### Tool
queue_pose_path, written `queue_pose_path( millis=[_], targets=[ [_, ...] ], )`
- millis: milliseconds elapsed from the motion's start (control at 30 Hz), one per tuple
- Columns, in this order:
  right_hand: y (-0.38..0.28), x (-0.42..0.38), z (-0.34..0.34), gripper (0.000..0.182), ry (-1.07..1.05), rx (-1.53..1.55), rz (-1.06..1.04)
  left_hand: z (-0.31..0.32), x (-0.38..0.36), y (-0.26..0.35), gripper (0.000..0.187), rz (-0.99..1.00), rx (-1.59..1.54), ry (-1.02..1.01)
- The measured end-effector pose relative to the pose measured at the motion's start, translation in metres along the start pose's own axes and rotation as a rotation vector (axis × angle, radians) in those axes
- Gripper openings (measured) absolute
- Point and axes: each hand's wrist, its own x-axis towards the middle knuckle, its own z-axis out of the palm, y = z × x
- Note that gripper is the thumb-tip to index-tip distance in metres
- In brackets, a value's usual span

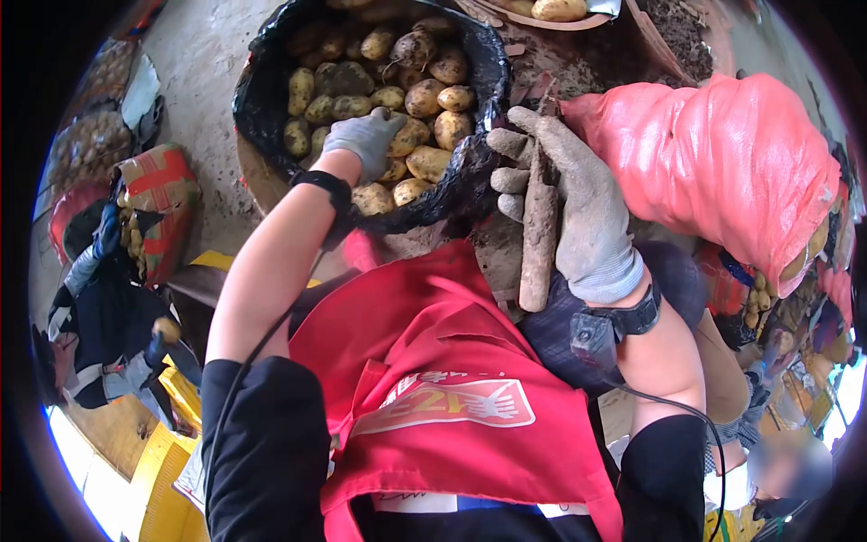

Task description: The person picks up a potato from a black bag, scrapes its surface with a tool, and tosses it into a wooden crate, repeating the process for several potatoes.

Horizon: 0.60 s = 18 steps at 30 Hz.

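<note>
My left hand, in a grey glove, reaches into a black-lined bag filled with potatoes. Its visible fingers extend over the potatoes, touching them beside a yellowish potato; the fingertips are partly hidden. To the right of the bag, my right hand, in a dirt-stained glove, is closed around a long, muddy, wooden-looking handle. The thick end points down toward my apron. Its upper end is narrow and dark, and I cannot make out what it is.
A full pink sack lies at the right. Behind stands a basin of potatoes near a soil-filled container. At the left, a co-worker is beside a red-and-tan sack. Another person is at lower right.
</note>
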Motion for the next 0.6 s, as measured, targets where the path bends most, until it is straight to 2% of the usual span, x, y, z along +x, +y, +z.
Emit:
queue_pose_path(
  millis=[67,133,200,233,267,333,367,533,600],
  targets=[
    [-0.008,-0.002,0.004,0.041,0.015,0.004,0.019,0.000,0.017,0.001,0.057,0.020,0.034,-0.035],
    [-0.012,-0.006,0.006,0.050,-0.006,-0.063,0.055,-0.001,0.019,-0.002,0.051,0.032,0.076,-0.069],
    [-0.013,-0.009,0.005,0.048,-0.025,-0.065,0.060,-0.010,0.009,-0.009,0.040,-0.045,-0.066,-0.046],
    [-0.015,-0.013,0.006,0.047,-0.025,-0.112,0.067,-0.009,0.008,-0.014,0.048,-0.066,-0.034,-0.118],
    [-0.016,-0.018,0.007,0.046,-0.026,-0.161,0.071,-0.005,0.001,-0.018,0.048,-0.070,-0.029,-0.108],
    [-0.015,-0.024,0.005,0.043,-0.036,-0.138,0.082,0.005,-0.011,-0.022,0.065,0.000,-0.127,0.028],
    [-0.015,-0.030,0.005,0.043,-0.050,-0.169,0.057,0.006,-0.011,-0.019,0.073,0.010,-0.132,0.014],
    [-0.004,-0.040,-0.005,0.040,-0.073,-0.132,0.030,0.007,0.005,0.006,0.073,-0.003,-0.076,-0.060],
    [-0.002,-0.040,-0.008,0.040,-0.044,-0.135,0.036,0.006,0.015,0.012,0.072,-0.018,0.013,-0.168]
  ],
)
